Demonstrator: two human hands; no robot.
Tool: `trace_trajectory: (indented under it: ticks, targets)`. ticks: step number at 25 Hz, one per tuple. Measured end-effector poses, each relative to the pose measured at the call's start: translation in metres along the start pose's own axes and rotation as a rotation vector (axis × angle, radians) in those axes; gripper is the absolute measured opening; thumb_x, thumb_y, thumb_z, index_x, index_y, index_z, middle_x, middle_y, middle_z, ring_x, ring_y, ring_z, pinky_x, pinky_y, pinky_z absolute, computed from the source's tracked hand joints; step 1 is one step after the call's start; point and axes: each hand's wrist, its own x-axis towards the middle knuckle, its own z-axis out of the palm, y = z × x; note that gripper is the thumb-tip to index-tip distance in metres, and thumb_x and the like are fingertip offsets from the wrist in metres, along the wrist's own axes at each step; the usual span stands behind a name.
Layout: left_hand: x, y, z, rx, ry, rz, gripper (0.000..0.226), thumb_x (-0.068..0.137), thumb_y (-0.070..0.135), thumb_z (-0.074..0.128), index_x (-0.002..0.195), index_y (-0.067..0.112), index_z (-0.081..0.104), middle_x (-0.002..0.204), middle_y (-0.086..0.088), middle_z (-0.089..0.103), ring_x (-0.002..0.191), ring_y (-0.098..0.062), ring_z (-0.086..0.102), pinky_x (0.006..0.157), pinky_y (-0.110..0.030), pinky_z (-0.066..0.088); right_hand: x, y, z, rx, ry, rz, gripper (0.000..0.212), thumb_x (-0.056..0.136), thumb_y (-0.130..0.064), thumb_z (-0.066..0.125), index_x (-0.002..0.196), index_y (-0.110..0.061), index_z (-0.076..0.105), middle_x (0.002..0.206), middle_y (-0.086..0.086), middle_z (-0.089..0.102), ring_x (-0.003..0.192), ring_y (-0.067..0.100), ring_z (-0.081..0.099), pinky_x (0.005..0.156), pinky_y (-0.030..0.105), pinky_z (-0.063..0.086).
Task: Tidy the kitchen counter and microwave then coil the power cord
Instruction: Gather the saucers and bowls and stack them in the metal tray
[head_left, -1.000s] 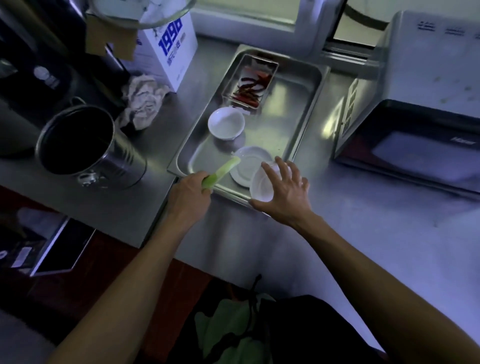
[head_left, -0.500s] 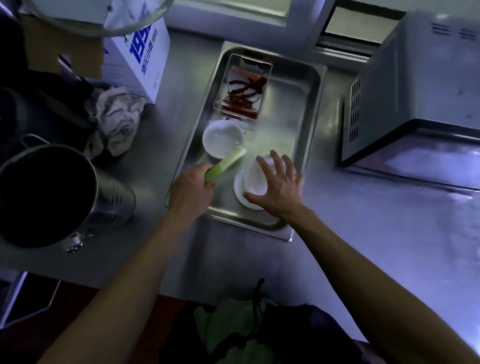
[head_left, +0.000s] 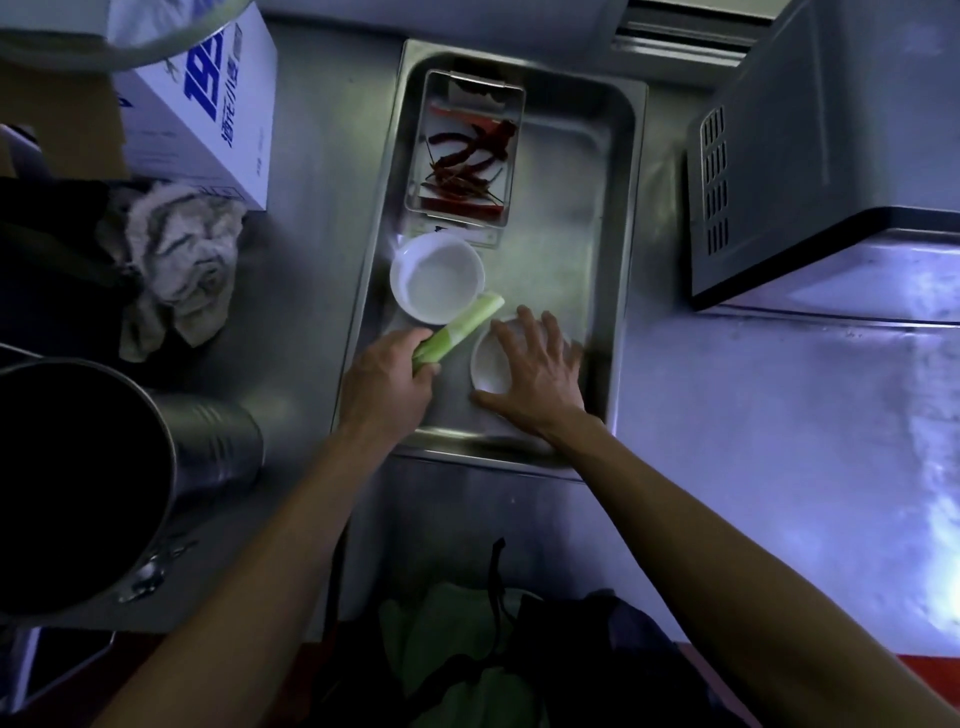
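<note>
A steel tray (head_left: 613, 218) lies on the counter. My left hand (head_left: 387, 382) grips a pale green celery stalk (head_left: 462, 328) that points up and right, over the tray's near left part. A small white dish (head_left: 488, 366) sits in the tray's near end, and my right hand (head_left: 537, 371) covers it with spread fingers, thumb at its near rim. A white bowl (head_left: 436, 283) stands just behind the stalk. A small steel container of red chillies (head_left: 467, 161) is at the tray's far end. The microwave (head_left: 831, 171) stands at the right.
A large steel pot (head_left: 104, 483) stands at the near left. A crumpled rag (head_left: 182, 260) and a white box with blue print (head_left: 208, 124) lie at the far left. Bare steel counter (head_left: 753, 441) stretches in front of the microwave.
Both hands have moved further in over the tray. My right hand has brought the small dish down onto the saucer in the tray's near end. The camera now looks more steeply down.
</note>
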Motion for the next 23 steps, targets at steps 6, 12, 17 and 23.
trace_trajectory:
  ticks: [6,12,17,23]
  targets:
    - [0.001,0.002,0.002,0.023,0.004,0.000,0.039,0.085,0.022,0.070,0.123,0.019,0.063,0.108,-0.006,0.068,0.097,-0.032,0.062,0.080,-0.042,0.051,-0.008,0.003,-0.005,0.016,-0.006,-0.022,0.096,0.080,-0.070,0.060,0.155,-0.036,0.011,0.167,0.001,-0.007,0.153,0.031,-0.011,0.118,0.067,0.008]
    - [-0.005,0.023,0.018,0.036,-0.023,-0.013,0.034,0.087,0.025,0.068,0.121,0.024,0.064,0.107,-0.002,0.070,0.099,-0.028,0.062,0.078,-0.038,0.049,-0.034,0.019,-0.037,0.076,0.307,-0.104,0.070,0.090,-0.042,0.064,0.151,-0.025,0.035,0.162,0.008,0.026,0.150,0.031,0.020,0.116,0.051,0.028]
    - [-0.002,0.048,0.039,-0.055,-0.104,0.053,0.037,0.087,0.023,0.071,0.123,0.019,0.063,0.105,-0.005,0.072,0.094,-0.028,0.065,0.078,-0.039,0.053,-0.038,0.031,-0.055,-0.048,0.336,-0.252,0.051,0.089,-0.023,0.067,0.138,-0.016,0.055,0.152,0.016,0.042,0.142,0.037,0.036,0.111,0.051,0.035]
    - [0.012,0.059,0.060,-0.049,-0.122,0.032,0.036,0.085,0.025,0.073,0.120,0.023,0.065,0.104,-0.002,0.072,0.093,-0.024,0.065,0.079,-0.039,0.054,-0.031,0.047,-0.055,-0.152,0.254,-0.219,0.050,0.090,-0.023,0.064,0.138,-0.018,0.055,0.152,0.015,0.043,0.142,0.037,0.036,0.114,0.051,0.029]
